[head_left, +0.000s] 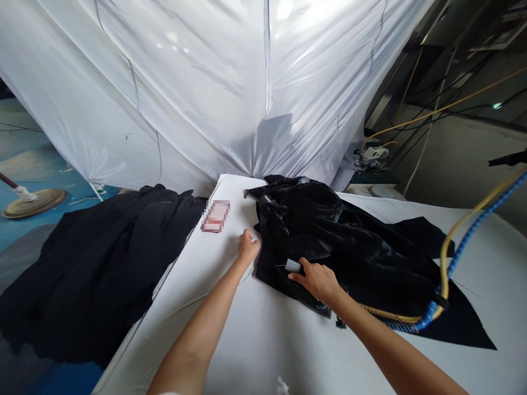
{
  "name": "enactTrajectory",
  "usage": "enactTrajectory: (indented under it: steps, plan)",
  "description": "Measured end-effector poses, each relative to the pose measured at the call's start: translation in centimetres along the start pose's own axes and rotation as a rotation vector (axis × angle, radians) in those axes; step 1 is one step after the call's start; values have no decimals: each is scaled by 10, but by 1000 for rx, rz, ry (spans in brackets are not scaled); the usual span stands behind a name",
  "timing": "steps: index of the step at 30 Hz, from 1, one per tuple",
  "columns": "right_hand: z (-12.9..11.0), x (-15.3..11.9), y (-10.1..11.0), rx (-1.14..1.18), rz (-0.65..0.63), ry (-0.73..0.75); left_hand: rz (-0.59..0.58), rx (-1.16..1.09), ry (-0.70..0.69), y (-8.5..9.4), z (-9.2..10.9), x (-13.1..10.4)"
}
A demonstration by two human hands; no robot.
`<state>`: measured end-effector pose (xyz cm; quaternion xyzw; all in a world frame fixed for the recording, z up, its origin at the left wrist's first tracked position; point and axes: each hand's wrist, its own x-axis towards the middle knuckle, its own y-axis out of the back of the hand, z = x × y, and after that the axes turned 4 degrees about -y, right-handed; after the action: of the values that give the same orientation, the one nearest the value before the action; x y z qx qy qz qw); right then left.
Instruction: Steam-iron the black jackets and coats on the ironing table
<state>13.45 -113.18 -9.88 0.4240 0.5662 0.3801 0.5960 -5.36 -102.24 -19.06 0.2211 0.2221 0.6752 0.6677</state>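
Observation:
A black garment (313, 230) with a shiny, velvety surface lies bunched on the white-covered table (263, 340). My right hand (319, 278) is over its near left part, thumb and fingers closed on a small grey rectangular piece (292, 266). A thin pale line sticks out from that piece to the left. At the garment's left edge is my left hand (248, 247), its fingers curled in. Whatever those fingers may hold is hidden. A small label (269, 199) shows near the garment's far left corner.
A blurred-out reddish item (216, 215) lies on the table's left side. Dark cloth (107, 263) is heaped beyond the left edge. Blue and yellow hoses (448, 258) hang at the right and run over the garment. White sheeting (197, 82) rises behind the table.

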Motion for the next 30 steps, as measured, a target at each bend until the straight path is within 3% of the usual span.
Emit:
enactTrajectory:
  steps: [2, 4, 7, 10, 14, 19, 23, 30]
  plan:
    - [-3, 0, 2, 0, -4, 6, -113, 17, 8, -4, -2, -12]
    - [-6, 0, 2, -3, -25, -5, -207, 74, -76, -10, -1, -25]
    - [-12, -3, 0, -2, -29, -29, -232, 175, -177, -13, 2, -41]
    - [-16, -6, -5, -1, -5, -49, -247, 224, -144, -12, 2, -48]
    - [-20, -7, -6, 5, 4, -49, -344, 253, -111, -8, 1, -35]
    - [-27, -5, -2, 22, -1, -80, -444, 44, -166, -4, -4, -8]
    - [-36, 0, -3, 53, 9, -131, -394, 14, -103, -4, -10, -6]
    - [-51, 13, -2, 163, 0, -273, -97, 84, 53, -8, -12, -20]
